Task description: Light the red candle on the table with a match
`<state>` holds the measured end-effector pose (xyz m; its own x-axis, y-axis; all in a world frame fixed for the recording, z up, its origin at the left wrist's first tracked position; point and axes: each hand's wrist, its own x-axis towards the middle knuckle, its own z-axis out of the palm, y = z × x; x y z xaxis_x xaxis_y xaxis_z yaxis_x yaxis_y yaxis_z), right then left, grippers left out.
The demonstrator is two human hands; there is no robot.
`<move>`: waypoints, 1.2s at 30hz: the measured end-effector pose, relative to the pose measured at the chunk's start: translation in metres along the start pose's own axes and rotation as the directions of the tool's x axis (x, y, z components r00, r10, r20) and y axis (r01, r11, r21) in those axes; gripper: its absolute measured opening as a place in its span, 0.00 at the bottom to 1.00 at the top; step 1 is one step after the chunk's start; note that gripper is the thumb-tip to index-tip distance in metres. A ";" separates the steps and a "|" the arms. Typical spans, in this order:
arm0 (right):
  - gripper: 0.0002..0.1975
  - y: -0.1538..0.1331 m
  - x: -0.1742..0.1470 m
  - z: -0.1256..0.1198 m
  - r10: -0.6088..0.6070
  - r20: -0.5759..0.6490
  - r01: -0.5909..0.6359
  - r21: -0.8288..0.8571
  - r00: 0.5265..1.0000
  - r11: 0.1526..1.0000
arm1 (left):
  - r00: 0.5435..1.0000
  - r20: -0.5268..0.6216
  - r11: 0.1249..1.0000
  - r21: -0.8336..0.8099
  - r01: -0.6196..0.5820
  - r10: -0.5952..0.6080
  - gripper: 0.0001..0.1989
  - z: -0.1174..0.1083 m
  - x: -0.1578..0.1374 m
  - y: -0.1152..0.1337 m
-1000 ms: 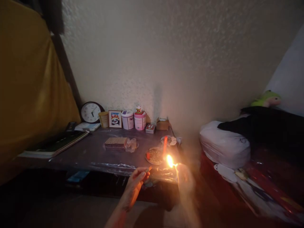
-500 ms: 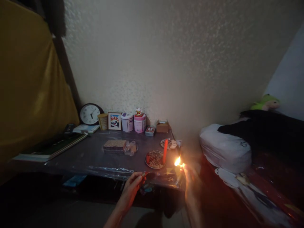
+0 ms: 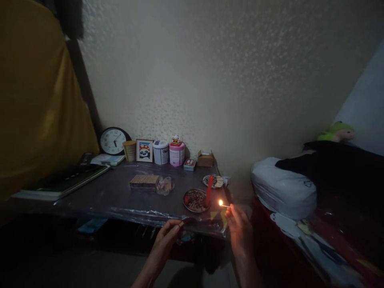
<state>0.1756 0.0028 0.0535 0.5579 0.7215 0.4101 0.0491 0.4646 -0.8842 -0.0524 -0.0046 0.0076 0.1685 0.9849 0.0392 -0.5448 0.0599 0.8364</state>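
My right hand [image 3: 240, 228] pinches a burning match [image 3: 226, 206] by its end, the stick pointing left with a small flame at its tip. It is over the table's front right corner, right of a red candle [image 3: 209, 191]. That candle stands upright, slightly tilted, at the right side of a round plate [image 3: 184, 201] with a brown speckled surface and reddish lumps. Low at the table's front edge, my left hand [image 3: 168, 234] has its fingers closed on what looks like a small matchbox [image 3: 182, 223], mostly hidden by the fingers.
Behind the candle, a second plate [image 3: 205, 183] bears several pale sticks [image 3: 219, 182]. A ridged block [image 3: 145, 181] and a clear plastic bag [image 3: 164, 186] lie mid-table. A clock [image 3: 113, 141], cup, framed picture, tubs and boxes line the wall. White bundle [image 3: 283, 184] at right.
The match flame has shrunk from a large bright flare to a small point, and the scene is darker. My right hand has steadied, with the match nearly level.
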 end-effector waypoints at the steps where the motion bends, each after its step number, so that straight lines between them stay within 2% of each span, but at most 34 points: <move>1: 0.14 -0.002 0.001 0.001 0.039 -0.008 -0.039 0.034 0.999 0.999 | 1.000 0.004 1.000 -0.003 -0.002 0.002 0.08 0.000 0.000 0.000; 5: 0.12 -0.009 0.005 0.007 0.190 -0.015 -0.184 0.187 0.982 0.965 | 1.000 0.020 1.000 -0.002 0.005 -0.005 0.07 -0.001 -0.001 0.001; 13: 0.14 -0.024 0.017 0.015 0.288 0.028 -0.284 0.283 0.957 0.916 | 1.000 0.015 1.000 0.003 0.002 -0.002 0.08 0.000 0.001 -0.001; 17: 0.14 -0.028 0.024 0.019 0.276 0.023 -0.271 0.274 0.961 0.923 | 1.000 0.023 1.000 0.015 -0.004 0.004 0.09 0.005 0.000 0.004; 24: 0.11 -0.032 0.042 0.026 0.203 0.048 -0.209 0.216 0.978 0.954 | 0.999 -0.026 0.999 0.040 0.030 -0.029 0.14 0.010 -0.005 0.012; 36: 0.11 -0.023 0.075 0.043 0.131 0.053 -0.138 0.155 0.990 0.978 | 0.998 -0.055 0.999 -0.044 0.031 -0.033 0.12 -0.003 0.009 -0.008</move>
<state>0.1807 0.0685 0.1148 0.5146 0.8024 0.3023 -0.1570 0.4348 -0.8867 -0.0489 0.0040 0.0000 0.1412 0.9898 -0.0183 -0.5752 0.0971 0.8122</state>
